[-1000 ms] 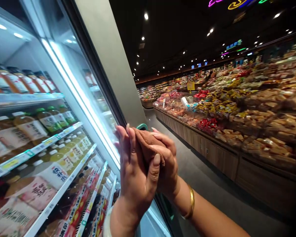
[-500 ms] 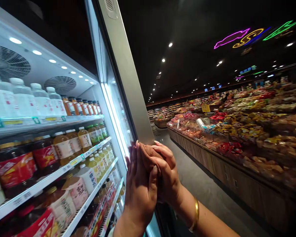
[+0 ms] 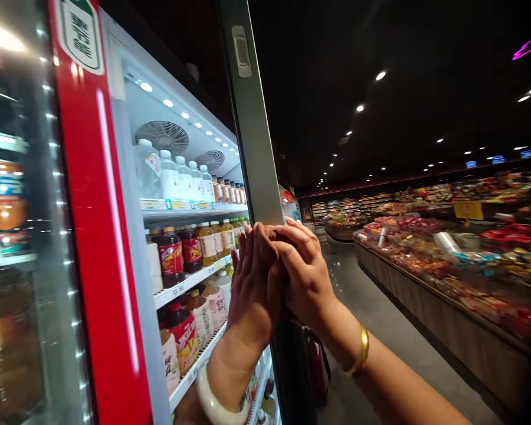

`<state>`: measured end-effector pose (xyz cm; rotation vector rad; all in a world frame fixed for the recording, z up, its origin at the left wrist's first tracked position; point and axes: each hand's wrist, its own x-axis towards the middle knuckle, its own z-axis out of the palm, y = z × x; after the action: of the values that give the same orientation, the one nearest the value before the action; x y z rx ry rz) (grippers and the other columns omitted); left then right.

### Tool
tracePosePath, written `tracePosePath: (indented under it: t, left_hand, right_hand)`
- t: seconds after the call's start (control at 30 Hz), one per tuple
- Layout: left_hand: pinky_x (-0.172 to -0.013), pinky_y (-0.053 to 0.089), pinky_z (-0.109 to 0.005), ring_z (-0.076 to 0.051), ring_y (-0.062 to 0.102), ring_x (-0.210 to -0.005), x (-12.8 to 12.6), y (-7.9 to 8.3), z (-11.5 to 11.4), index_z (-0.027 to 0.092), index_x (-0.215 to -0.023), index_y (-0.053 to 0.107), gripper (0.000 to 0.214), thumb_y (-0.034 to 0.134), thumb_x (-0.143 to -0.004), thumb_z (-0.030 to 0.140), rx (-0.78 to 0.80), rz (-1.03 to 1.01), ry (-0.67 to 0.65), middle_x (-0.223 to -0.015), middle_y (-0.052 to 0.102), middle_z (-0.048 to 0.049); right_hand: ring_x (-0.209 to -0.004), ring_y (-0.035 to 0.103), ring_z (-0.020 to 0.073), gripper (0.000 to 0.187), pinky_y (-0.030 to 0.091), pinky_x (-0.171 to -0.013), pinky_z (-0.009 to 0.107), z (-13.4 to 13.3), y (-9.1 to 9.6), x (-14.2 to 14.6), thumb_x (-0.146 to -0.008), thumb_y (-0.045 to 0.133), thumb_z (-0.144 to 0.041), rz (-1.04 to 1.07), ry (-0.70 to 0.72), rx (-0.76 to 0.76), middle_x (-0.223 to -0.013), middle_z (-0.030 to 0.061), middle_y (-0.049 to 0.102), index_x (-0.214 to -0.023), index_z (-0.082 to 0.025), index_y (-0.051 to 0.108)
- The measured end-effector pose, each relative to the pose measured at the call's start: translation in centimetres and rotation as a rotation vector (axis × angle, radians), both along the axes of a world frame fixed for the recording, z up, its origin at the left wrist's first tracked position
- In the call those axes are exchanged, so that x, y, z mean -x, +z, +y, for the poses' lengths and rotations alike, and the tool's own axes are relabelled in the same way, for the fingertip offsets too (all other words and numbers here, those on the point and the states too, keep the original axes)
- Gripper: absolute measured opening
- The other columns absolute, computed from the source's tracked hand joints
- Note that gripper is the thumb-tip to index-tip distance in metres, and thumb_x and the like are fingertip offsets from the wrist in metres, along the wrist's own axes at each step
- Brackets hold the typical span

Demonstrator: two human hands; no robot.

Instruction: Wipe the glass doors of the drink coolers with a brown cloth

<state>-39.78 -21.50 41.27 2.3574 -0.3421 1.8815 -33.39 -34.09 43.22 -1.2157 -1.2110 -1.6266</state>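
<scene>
A brown cloth (image 3: 269, 235) is bunched around the edge of an open fridge door, on its grey metal frame (image 3: 262, 159). My left hand (image 3: 253, 304), with a pale bangle at the wrist, presses the cloth from the shelf side, its fingers long and close together. From the aisle side my right hand (image 3: 308, 274), wearing a gold bangle, grips the same cloth with bent fingers. The two hands meet around the door edge, and part of the cloth is hidden between them.
Shelves of bottled drinks (image 3: 172, 260) stand inside the lit fridge at left. A red upright post (image 3: 97, 236) separates it from a glass-fronted section. Across the grey aisle floor (image 3: 358, 307) runs a wood-sided display (image 3: 433, 307) piled with packaged goods.
The view has swung left and back, bringing the red post into sight. My hands sit slightly higher in view, still on the cloth at the door's edge.
</scene>
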Motion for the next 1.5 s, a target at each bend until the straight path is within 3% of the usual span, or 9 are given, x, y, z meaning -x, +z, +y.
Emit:
tracePosePath:
  t: [0.17, 0.4, 0.5, 0.67, 0.9, 0.97, 1.2, 1.4, 1.5]
  left_hand:
    - [-0.137, 0.011, -0.038, -0.016, 0.009, -0.164, 1.5, 1.6, 2.9, 0.032, -0.17, 0.004, 0.064, 0.03, -0.113, 0.033, -0.046, -0.061, 0.133, -0.178, 0.012, -0.0031]
    - [-0.137, 0.007, -0.058, -0.026, 0.004, -0.165, 3.8, 8.4, 7.4, 0.02, -0.17, 0.019, 0.061, 0.022, -0.112, 0.04, -0.053, -0.092, 0.432, -0.173, 0.027, -0.0125]
    - [-0.136, 0.011, -0.058, -0.026, 0.005, -0.165, 4.9, 7.8, 8.8, 0.018, -0.17, 0.016, 0.063, 0.024, -0.111, 0.041, -0.061, -0.115, 0.585, -0.174, 0.023, -0.0137]
    - [-0.135, 0.02, -0.056, -0.029, 0.013, -0.164, 5.6, 6.2, 10.8, 0.007, -0.168, 0.02, 0.067, 0.035, -0.108, 0.033, -0.109, -0.096, 0.846, -0.174, 0.018, -0.0188]
    - [-0.136, 0.015, -0.053, -0.032, 0.016, -0.164, 7.0, 11.2, 13.0, -0.005, -0.162, 0.028, 0.07, 0.039, -0.099, 0.023, -0.03, -0.013, 1.063, -0.171, 0.021, -0.0242]
    - [-0.137, 0.013, -0.052, -0.032, 0.016, -0.164, 7.4, 11.2, 13.3, -0.005, -0.162, 0.029, 0.07, 0.04, -0.098, 0.022, -0.043, 0.013, 1.114, -0.171, 0.023, -0.0239]
    - [-0.136, 0.014, -0.054, -0.031, 0.016, -0.164, 7.3, 7.3, 13.1, -0.001, -0.163, 0.028, 0.073, 0.044, -0.095, 0.021, -0.086, 0.123, 1.168, -0.172, 0.025, -0.0218]
    - [-0.136, 0.008, -0.056, -0.032, 0.015, -0.164, 6.4, 8.5, 12.4, -0.004, -0.163, 0.024, 0.078, 0.046, -0.094, 0.022, -0.007, 0.112, 1.174, -0.172, 0.021, -0.0238]
    - [-0.136, 0.007, -0.057, -0.033, 0.015, -0.164, 5.9, 8.1, 11.7, -0.005, -0.163, 0.025, 0.076, 0.044, -0.095, 0.023, 0.028, 0.144, 1.194, -0.171, 0.022, -0.0248]
  right_hand:
    - [-0.143, 0.049, 0.0252, 0.024, 0.047, -0.124, 0.046, 3.3, 1.6, 1.0, -0.103, 0.052, -0.017, -0.042, 0.043, -0.024, -0.137, 0.0091, 0.064, -0.122, -0.021, 0.067]
    - [-0.136, 0.054, 0.0245, 0.021, 0.044, -0.126, 0.043, 9.8, 8.6, 1.1, -0.104, 0.052, -0.021, -0.092, 0.313, -0.023, -0.132, 0.0113, 0.067, -0.114, -0.017, 0.07]
    - [-0.135, 0.057, 0.0229, 0.025, 0.046, -0.126, 0.044, 13.9, 7.4, 0.8, -0.104, 0.054, -0.029, -0.06, 0.525, -0.055, -0.134, 0.0101, 0.065, -0.122, -0.02, 0.069]
    - [-0.143, 0.053, 0.0245, 0.038, 0.053, -0.118, 0.048, 20.8, 4.6, -0.5, -0.106, 0.047, -0.032, 0.011, 0.655, -0.076, -0.138, 0.0124, 0.063, -0.14, -0.023, 0.059]
    - [-0.148, 0.048, 0.0203, 0.035, 0.041, -0.13, 0.045, 27.5, 11.6, 0.1, -0.106, 0.048, -0.036, -0.013, 0.762, 0.088, -0.144, 0.007, 0.062, -0.138, -0.029, 0.062]
    - [-0.151, 0.045, 0.02, 0.04, 0.037, -0.132, 0.045, 28.5, 11.3, 0.4, -0.106, 0.048, -0.037, -0.014, 0.787, 0.116, -0.15, 0.0079, 0.058, -0.144, -0.029, 0.057]
    - [-0.164, 0.022, 0.0212, 0.057, 0.024, -0.136, 0.056, 29.2, 4.6, -0.6, -0.107, 0.043, -0.034, -0.024, 0.825, 0.155, -0.167, 0.0127, 0.039, -0.163, -0.026, 0.032]
    - [-0.165, 0.018, 0.0176, 0.049, 0.021, -0.138, 0.048, 28.6, 7.1, -1.7, -0.108, 0.04, -0.033, -0.089, 0.808, 0.219, -0.167, 0.009, 0.041, -0.156, -0.023, 0.045]
    - [-0.165, 0.019, 0.0166, 0.046, 0.024, -0.138, 0.045, 27.7, 6.7, -2.3, -0.109, 0.04, -0.033, -0.047, 0.78, 0.284, -0.167, 0.0073, 0.041, -0.153, -0.024, 0.049]
